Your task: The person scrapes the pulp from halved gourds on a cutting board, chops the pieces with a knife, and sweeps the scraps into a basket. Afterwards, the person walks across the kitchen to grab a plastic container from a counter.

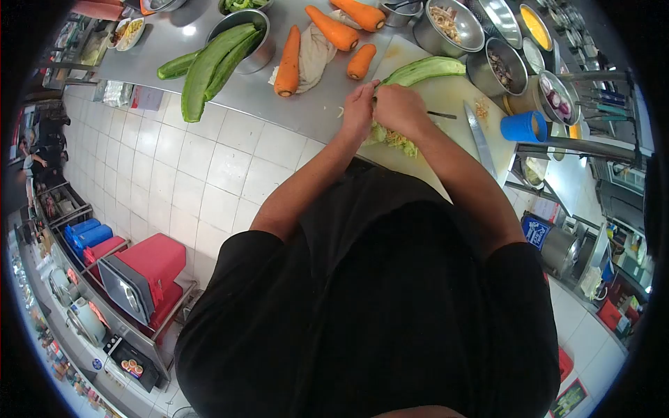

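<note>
Over the cutting board (446,157), my left hand (358,110) and my right hand (401,108) are close together with fingers curled in. Between them is the near end of a peeled long green vegetable (428,68), which lies across the board. A thin dark handle (442,115) sticks out to the right from under my right hand; the rest of that tool is hidden. Pale green shreds (395,140) lie in a pile below my hands. To the right, a large knife (479,143) rests on the board. What my left fingertips grip is partly hidden.
Several carrots (287,63) and a cloth (317,57) lie left of the board. Long green vegetables (209,76) lean out of a metal pot (259,59). Metal bowls (449,28) and a blue cup (523,127) stand behind and right of the board.
</note>
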